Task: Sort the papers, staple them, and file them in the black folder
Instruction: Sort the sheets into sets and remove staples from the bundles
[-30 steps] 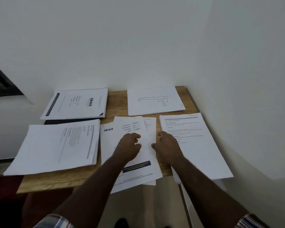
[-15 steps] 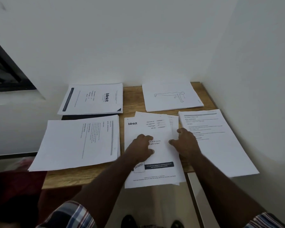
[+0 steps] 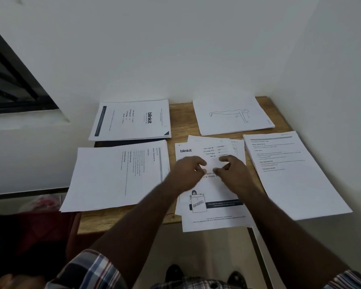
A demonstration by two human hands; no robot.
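Note:
Several paper piles lie on a small wooden table [image 3: 182, 119]. The middle pile [image 3: 214, 214], topped by a "blinkit" sheet, overhangs the front edge. My left hand [image 3: 187, 173] and my right hand [image 3: 232, 171] are over its centre, close together with bent fingers facing each other; no sheet is seen lifted. A second blinkit pile [image 3: 131, 119] lies at the far left on the black folder [image 3: 105, 143], of which only a dark edge shows. A text pile [image 3: 117, 176] lies near left, another text pile [image 3: 290, 174] on the right, and a figure drawing sheet [image 3: 231, 115] at the far right.
White walls close in the table at the back and right. A dark window [image 3: 8, 84] is at the upper left. Something red [image 3: 44, 203] lies below the table's left side. The right pile hangs past the table's front edge. No stapler is in view.
Both hands have moved toward each other, from the sides of the middle pile to its centre. The top blinkit sheet now lies squarer on the pile. The camera has shifted.

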